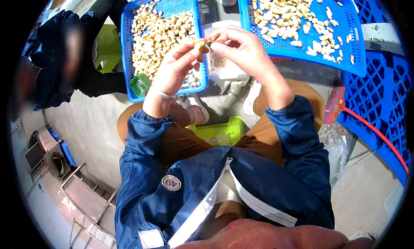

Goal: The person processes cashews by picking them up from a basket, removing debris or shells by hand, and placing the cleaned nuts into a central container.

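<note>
My left hand (173,66) pinches a small yellowish, mushroom-like piece (201,46) between thumb and fingers. My right hand (242,52) meets it from the other side. Its thumb and forefinger close on something thin and dark at the piece's edge, too small to name. Below my left hand lies a blue perforated plastic basket (125,52) filled with similar pale pieces (152,43). A small green plastic box (140,85) sits in its near corner. Beyond my right hand is a second blue basket (351,26) with more pale pieces (284,14).
Between the baskets stands a whitish plastic container (237,75) with brown crumbs inside. A green plastic stool (223,131) shows between my knees. Another person (53,52) sits at the left. Blue plastic pallets (372,110) and a red-handled broom (338,103) stand at the right.
</note>
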The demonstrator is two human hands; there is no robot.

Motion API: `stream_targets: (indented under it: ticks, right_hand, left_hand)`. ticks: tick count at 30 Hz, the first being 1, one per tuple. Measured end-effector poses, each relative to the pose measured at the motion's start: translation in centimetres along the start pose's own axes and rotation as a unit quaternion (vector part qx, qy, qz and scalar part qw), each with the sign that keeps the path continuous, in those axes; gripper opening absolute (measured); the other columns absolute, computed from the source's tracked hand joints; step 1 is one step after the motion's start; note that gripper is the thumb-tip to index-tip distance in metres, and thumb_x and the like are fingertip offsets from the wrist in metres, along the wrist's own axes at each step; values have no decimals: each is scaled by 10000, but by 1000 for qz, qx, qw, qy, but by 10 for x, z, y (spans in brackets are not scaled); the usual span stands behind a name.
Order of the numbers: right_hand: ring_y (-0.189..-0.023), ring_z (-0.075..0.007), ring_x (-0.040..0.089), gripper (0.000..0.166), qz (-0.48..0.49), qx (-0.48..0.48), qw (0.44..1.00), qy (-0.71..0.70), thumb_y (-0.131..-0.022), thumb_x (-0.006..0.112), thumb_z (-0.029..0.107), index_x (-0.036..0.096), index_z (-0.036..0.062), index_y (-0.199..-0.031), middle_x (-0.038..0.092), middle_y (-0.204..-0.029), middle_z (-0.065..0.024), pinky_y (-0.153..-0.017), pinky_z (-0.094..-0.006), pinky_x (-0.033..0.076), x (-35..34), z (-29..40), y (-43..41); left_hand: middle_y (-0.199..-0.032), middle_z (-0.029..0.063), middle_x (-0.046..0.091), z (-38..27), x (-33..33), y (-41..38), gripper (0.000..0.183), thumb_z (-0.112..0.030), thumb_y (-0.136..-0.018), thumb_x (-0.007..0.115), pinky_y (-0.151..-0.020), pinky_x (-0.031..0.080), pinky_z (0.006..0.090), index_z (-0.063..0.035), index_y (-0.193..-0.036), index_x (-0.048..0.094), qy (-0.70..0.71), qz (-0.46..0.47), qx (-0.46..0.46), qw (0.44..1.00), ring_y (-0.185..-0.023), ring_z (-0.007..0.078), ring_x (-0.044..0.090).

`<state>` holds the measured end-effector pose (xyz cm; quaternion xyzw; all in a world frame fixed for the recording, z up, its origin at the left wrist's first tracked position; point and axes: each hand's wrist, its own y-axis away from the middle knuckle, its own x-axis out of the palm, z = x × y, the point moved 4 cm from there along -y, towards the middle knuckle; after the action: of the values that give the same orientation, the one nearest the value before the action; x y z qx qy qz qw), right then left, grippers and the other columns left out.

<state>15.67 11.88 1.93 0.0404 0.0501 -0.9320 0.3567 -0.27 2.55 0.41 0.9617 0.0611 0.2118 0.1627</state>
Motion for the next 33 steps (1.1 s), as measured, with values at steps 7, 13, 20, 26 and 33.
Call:
stream_targets:
  ticks: [7,13,20,26,33]
  right_hand:
    - [-809,-135,620,98,5,-77,997,1,-836,677,82,620,5,-822,650,-954,-65,-700,-251,499,-4,13,4]
    - [-770,-71,578,110,-6,-6,996,-84,-866,664,101,630,-2,-846,641,-889,-46,-690,-222,482,-4,4,1]
    - [-713,-56,539,109,-2,26,998,-65,-881,655,105,644,-3,-883,598,-802,-5,-626,-205,439,-1,0,1]
    - [-715,-60,551,104,3,-55,997,-58,-877,659,95,646,-7,-889,616,-815,-14,-634,-209,454,2,5,1]
    - [-834,-66,572,99,33,7,996,-86,-898,652,96,639,-3,-892,631,-904,-12,-736,-211,475,0,7,2]
  left_hand:
    - [-1041,12,646,-9,18,2,335,-150,-916,641,-805,447,222,-23,-1223,602,-107,-5,84,991,-920,74,557]
    - [-1073,27,608,-15,14,3,298,-102,-915,629,-831,455,234,-17,-1200,611,-153,3,118,981,-966,99,562]
    - [-1077,52,571,-19,10,4,284,-81,-893,646,-815,461,234,-2,-1165,620,-238,5,173,956,-942,116,564]
    - [-1070,57,582,-23,12,2,291,-87,-896,641,-830,459,237,-2,-1174,619,-334,-2,210,919,-952,121,566]
    - [-1095,44,625,-14,13,3,294,-112,-924,620,-896,449,248,-3,-1198,614,-126,-3,96,987,-1013,133,585]
